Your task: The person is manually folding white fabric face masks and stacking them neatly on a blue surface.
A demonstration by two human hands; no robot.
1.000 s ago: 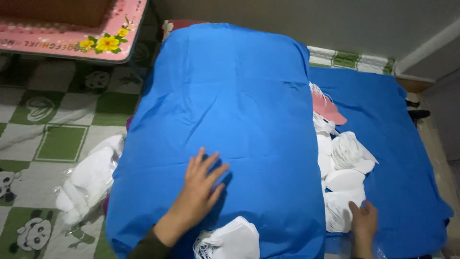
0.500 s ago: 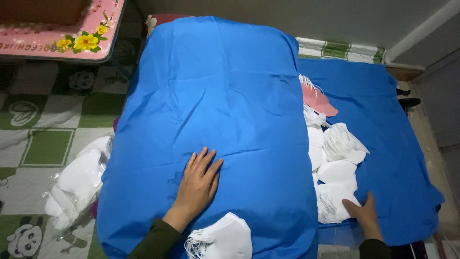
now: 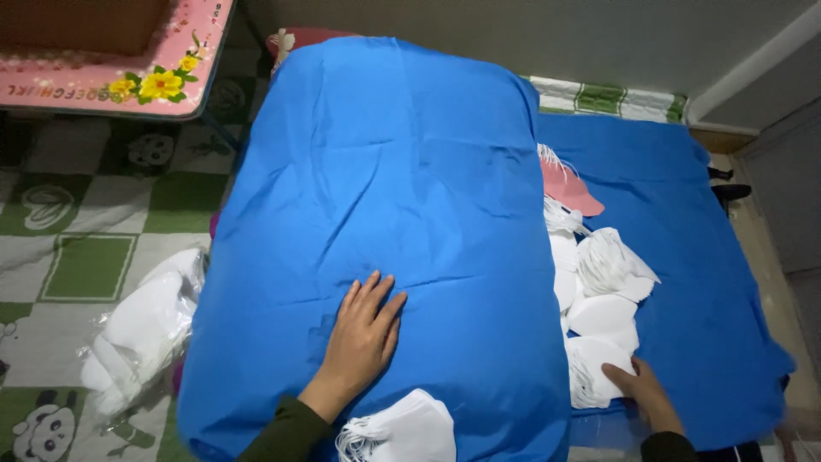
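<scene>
The left hand (image 3: pixel 359 342) lies flat, palm down, on a large blue cloth (image 3: pixel 402 214) that is draped over a raised, rounded bulk; the fingers (image 3: pixel 376 295) are spread and extended, gripping nothing, and the flat press looks meant to keep the cloth smooth and pinned rather than to lift it. Creases fan outward from just ahead of the fingertips (which fits a downward push). Just behind the wrist, at the near edge of the cloth, sits a small stack of white masks (image 3: pixel 402 432) with their ear loops bunched to one side.

The right hand (image 3: pixel 641 393) rests off the side of the covered bulk, its fingers lying loosely open on the nearest of a pile of white masks (image 3: pixel 603 291). Whether they have closed on one I cannot tell, since only the back of the hand shows. That pile lies on a second blue sheet (image 3: pixel 684 222), running away from the fingertips in a row; at its far end lies a single pink mask (image 3: pixel 569 188).

Well to the left of the left hand's fingers, on the green checked floor mat (image 3: pixel 77 257), lies a clear plastic bag of white masks (image 3: pixel 141 329). A pink flowered low table (image 3: pixel 111 60) stands far beyond.
</scene>
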